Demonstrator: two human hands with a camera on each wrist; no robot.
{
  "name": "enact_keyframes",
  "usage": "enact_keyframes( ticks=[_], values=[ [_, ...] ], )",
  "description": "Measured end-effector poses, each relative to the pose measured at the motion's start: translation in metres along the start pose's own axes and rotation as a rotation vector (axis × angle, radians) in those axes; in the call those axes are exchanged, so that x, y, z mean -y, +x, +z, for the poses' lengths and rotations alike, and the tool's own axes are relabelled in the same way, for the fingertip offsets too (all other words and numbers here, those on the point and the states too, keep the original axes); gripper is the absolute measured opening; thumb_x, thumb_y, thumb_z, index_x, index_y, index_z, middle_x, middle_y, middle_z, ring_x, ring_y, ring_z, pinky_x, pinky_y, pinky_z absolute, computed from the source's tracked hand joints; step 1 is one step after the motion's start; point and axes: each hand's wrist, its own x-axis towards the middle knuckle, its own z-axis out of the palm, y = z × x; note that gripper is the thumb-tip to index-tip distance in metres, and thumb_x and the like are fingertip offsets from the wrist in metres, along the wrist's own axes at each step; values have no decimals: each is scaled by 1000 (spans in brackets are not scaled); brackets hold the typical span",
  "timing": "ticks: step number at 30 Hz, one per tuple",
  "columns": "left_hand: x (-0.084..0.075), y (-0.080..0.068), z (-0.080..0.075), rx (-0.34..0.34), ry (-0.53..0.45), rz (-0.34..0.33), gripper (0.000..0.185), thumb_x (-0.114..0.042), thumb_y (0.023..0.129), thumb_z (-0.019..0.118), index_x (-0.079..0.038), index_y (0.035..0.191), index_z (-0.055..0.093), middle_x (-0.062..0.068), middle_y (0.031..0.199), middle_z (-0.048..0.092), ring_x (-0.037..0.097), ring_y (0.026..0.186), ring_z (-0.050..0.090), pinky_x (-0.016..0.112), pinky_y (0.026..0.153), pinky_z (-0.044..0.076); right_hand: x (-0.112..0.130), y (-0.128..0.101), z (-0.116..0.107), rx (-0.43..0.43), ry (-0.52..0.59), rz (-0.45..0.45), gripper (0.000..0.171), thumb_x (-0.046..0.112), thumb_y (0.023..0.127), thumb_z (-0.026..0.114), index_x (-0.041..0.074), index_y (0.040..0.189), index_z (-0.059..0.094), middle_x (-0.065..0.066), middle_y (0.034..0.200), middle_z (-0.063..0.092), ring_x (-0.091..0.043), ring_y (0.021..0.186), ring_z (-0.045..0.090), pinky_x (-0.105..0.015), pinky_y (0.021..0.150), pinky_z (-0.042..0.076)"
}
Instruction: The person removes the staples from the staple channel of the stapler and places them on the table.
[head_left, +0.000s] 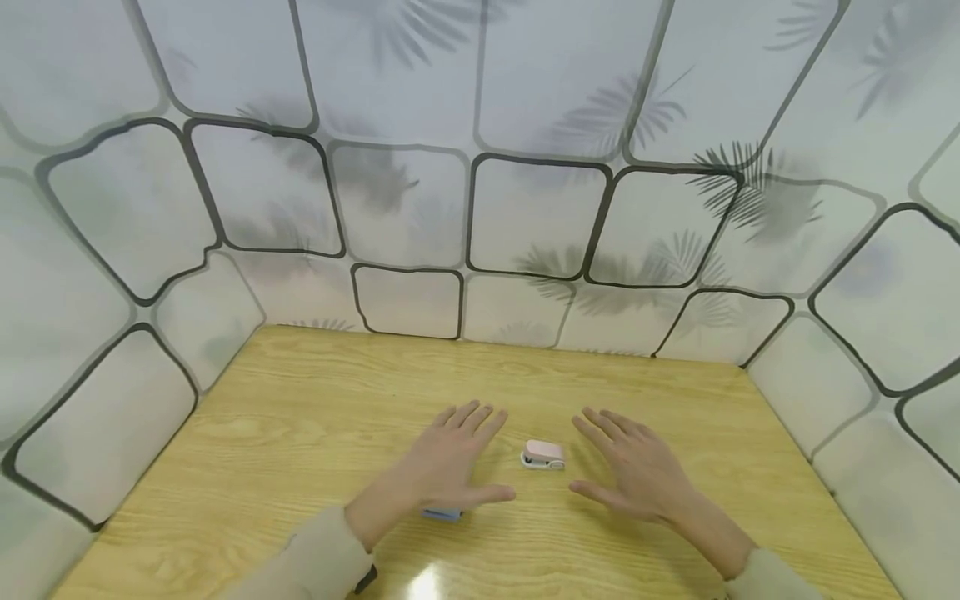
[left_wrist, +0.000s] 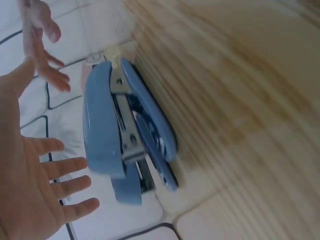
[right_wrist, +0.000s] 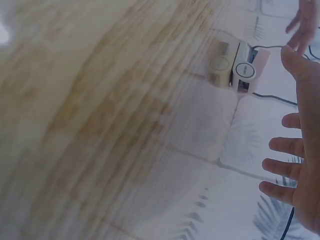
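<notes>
A small pink and white stapler [head_left: 543, 455] lies on the table between my two hands. My left hand [head_left: 448, 467] hovers above the table with straight, spread fingers and an outstretched thumb. Mostly hidden beneath that hand in the head view is a blue stapler [head_left: 442, 514]. The left wrist view has the blue stapler [left_wrist: 100, 120] large, with its metal parts showing, beside the left palm [left_wrist: 32, 185]. Mirroring the left, my right hand [head_left: 647, 472] hovers to the right of the pink stapler, fingers straight and holding nothing. From the right wrist, the pink stapler [right_wrist: 244, 72] shows its round end.
The glossy wood-grain table [head_left: 300, 400] reflects the staplers in both wrist views. Patterned white fabric walls [head_left: 405, 200] with dark outlines and leaf prints enclose its back, left and right sides. A bright glare spot [head_left: 424, 582] marks the near edge.
</notes>
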Motion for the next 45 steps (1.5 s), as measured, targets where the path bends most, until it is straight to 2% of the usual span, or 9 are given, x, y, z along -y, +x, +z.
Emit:
enact_keyframes(
  ticks=[8, 12, 20, 27, 34, 39, 45],
  values=[
    [-16, 22, 15, -33, 163, -17, 88, -73, 94, 61, -13, 157, 48, 12, 157, 57, 33, 146, 54, 53, 118, 48, 3, 13, 6, 34, 9, -52, 74, 66, 90, 71, 13, 142, 64, -10, 137, 71, -33, 120, 70, -53, 96, 60],
    [-22, 31, 21, -35, 205, -23, 81, -70, 95, 62, -13, 152, 53, 8, 150, 63, 29, 140, 59, 48, 114, 52, 4, 19, 10, 59, 8, -70, 69, 63, 92, 71, 14, 140, 66, -8, 133, 73, -30, 118, 71, -51, 95, 60],
    [-31, 45, 27, 11, 187, -43, 65, -64, 96, 66, -14, 137, 65, 5, 134, 70, 24, 124, 65, 45, 106, 56, 3, 29, 18, 80, -28, -127, 58, 58, 95, 69, 14, 133, 70, -5, 123, 76, -26, 110, 72, -45, 90, 61],
    [-33, 52, 29, 55, 198, -77, 55, -59, 96, 69, -17, 131, 66, 2, 127, 70, 20, 116, 64, 41, 101, 57, 2, 32, 24, 55, -65, -169, 47, 50, 95, 72, 14, 125, 73, -3, 113, 77, -23, 100, 74, -41, 82, 61],
    [-34, 56, 34, 54, 215, -60, 42, -51, 96, 75, -17, 120, 70, -1, 110, 70, 15, 98, 61, 33, 86, 57, 4, 29, 26, 44, -27, -177, 30, 43, 96, 74, 17, 111, 75, 0, 104, 76, -18, 91, 72, -35, 75, 60],
    [-40, 61, 37, 59, 281, -41, 39, -48, 97, 74, -17, 120, 71, -1, 110, 71, 14, 98, 63, 29, 84, 55, 2, 25, 25, 44, 3, -167, 26, 39, 95, 75, 16, 108, 75, 1, 101, 75, -17, 90, 71, -34, 76, 60],
    [-51, 66, 39, 90, 270, -36, 36, -48, 98, 73, -19, 119, 72, -2, 111, 69, 13, 101, 61, 29, 86, 53, -7, 15, 23, 50, 25, -155, 25, 37, 96, 75, 15, 109, 75, 1, 101, 75, -17, 90, 69, -34, 76, 60]
  ],
)
